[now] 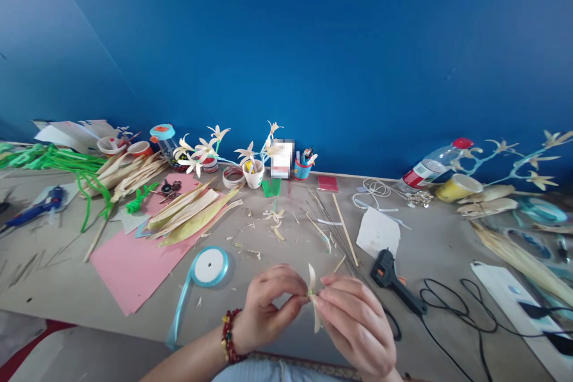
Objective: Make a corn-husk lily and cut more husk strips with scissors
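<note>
Between my two hands, low in the middle of the head view, is a small pale husk flower (312, 277) with long thin petals. My left hand (273, 304), a beaded bracelet at its wrist, pinches the flower near its centre with thumb and index finger. From the other side my right hand (353, 316) grips it too, its fingers hiding part of the petals. One petal points up and another hangs down. Left of my hands lies a roll of light blue ribbon (209, 266), its loose end trailing to the table edge. A black glue gun (396, 280) rests to the right.
Corn husks (192, 215) lie on pink paper (143, 268) at left. Husk flowers stand in a white cup (253, 174) near the blue wall. A plastic bottle (434, 167) leans at the back right. Black cables run to a white power strip (514, 310). Husk scraps (275, 218) dot the table.
</note>
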Available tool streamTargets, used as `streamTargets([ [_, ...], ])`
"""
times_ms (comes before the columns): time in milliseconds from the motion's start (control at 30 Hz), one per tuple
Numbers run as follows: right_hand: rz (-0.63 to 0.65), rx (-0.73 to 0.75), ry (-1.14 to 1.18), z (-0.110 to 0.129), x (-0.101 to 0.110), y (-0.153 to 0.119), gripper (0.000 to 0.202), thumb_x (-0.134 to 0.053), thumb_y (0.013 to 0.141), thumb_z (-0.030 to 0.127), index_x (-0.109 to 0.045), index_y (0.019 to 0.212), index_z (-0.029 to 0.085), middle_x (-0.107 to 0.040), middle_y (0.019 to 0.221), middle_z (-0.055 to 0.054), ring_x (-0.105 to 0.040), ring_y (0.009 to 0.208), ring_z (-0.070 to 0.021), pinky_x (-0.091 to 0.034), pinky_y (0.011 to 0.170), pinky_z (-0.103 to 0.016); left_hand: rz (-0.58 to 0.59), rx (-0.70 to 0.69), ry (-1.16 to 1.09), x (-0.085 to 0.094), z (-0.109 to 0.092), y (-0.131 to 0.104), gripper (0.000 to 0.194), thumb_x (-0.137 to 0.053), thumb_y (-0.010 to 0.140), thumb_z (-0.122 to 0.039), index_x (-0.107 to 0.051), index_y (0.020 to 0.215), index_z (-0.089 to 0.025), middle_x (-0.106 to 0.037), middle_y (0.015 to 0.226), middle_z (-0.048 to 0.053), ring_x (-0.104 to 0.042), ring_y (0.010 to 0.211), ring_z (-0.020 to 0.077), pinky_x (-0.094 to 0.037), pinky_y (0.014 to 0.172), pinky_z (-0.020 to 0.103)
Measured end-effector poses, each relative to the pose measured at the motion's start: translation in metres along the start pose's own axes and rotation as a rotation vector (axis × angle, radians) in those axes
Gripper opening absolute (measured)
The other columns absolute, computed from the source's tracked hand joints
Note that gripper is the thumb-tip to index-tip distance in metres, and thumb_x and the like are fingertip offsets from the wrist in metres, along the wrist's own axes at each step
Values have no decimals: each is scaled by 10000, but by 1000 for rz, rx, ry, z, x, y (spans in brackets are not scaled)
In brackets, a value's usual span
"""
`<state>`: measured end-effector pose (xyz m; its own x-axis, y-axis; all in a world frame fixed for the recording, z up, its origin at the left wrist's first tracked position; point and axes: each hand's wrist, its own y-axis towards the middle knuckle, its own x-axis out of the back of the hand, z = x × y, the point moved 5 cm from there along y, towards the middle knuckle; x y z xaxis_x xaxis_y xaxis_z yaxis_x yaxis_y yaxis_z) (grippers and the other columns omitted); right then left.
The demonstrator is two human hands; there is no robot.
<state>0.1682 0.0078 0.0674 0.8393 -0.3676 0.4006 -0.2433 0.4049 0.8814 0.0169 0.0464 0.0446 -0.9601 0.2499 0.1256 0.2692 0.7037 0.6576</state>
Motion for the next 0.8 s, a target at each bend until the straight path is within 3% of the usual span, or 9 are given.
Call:
streamTargets([
  [233,11,-56,-11,-2,-1,1,345,-633,866,72,-684,1176,215,-755,818,-48,-735,767,-226,-645,670,-385,2,1,8,0,-1,3,101,-576,896,-126,-640,832,-171,-679,697,58,-648,659,162,-550,688,296],
  [567,15,-17,-50,-4,-2,-1,348,-661,841,36,-693,1158,175,-753,835,-64,-727,837,-237,-646,681,-372,-33,106,-34,-3,6,-3,87,-620,892,-172,-653,812,-165,-684,703,65,-639,668,160,-531,651,260],
  [800,-35,-249,49,-18,-5,-13,311,-656,844,87,-670,1135,196,-728,891,-94,-699,825,-240,-599,682,-384,-43,88,-45,1,12,-6,67,-600,900,-142,-646,860,-173,-671,731,57,-631,700,159,-518,667,265],
])
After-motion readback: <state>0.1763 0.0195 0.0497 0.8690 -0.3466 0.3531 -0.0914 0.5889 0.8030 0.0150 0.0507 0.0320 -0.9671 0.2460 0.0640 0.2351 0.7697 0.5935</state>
